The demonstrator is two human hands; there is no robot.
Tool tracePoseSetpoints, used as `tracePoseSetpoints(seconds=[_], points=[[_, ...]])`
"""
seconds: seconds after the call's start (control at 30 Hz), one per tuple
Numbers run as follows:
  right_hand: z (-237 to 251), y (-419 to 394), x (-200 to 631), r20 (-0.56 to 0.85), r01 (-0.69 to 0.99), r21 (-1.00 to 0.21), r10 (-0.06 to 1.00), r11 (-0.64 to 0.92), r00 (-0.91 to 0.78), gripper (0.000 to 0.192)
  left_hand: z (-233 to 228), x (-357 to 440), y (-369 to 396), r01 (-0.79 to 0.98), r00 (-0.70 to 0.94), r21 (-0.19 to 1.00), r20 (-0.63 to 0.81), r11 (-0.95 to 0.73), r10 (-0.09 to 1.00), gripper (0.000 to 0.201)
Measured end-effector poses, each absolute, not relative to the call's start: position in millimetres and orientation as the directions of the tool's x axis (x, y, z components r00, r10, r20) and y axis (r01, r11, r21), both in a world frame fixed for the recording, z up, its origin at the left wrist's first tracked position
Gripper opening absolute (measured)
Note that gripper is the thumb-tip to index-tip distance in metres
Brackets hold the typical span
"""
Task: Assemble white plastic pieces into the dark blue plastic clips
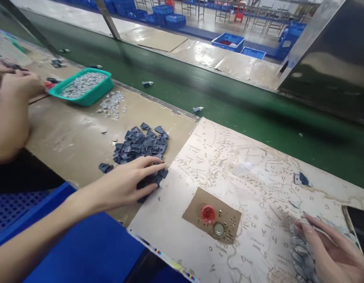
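My left hand (137,177) lies over the near side of a pile of small dark blue-grey plastic parts (140,143), its fingers spread and touching them. At the lower right, my right hand (332,251) has its thumb and fingertips drawn together above a heap of small light-grey pieces (301,255). Whatever is between those fingertips is too small to name. One dark part with a pale piece (301,179) rests on the map-printed sheet (176,220), beyond my right hand.
A brown card (196,200) carries a red cap (208,214), a round metal cap (219,230) and tiny beads. A phone (359,224) lies far right. Behind runs a green conveyor belt (170,94) with small parts. A teal basket (90,96) of grey pieces stands near another person's hands (21,82).
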State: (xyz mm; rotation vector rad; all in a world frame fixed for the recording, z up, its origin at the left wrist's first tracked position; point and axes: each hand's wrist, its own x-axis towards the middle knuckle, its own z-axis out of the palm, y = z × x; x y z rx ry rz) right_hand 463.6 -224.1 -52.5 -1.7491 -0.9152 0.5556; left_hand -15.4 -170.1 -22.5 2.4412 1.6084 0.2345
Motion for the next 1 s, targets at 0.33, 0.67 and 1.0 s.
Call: tracePoseSetpoints(seconds=[0.33,0.67,1.0], points=[[-62,-256,399,-0.035,0.247,-0.959,0.927,-0.136,0.373,0.025,-64,16,-194,0.868,0.295,0.292,0.349,-0.403,0.889,0.030],[-57,-273,346,0.313,0.583,-0.762,0.948,0.282,-0.050,0.026,-71,38,-270,0.571,0.186,0.738,0.312,-0.361,0.932,0.025],[-70,-274,336,0.365,0.642,-0.626,0.894,0.443,-0.261,0.041,-77,66,-300,0.234,-0.099,0.972,0.014,0.009,0.995,0.028]])
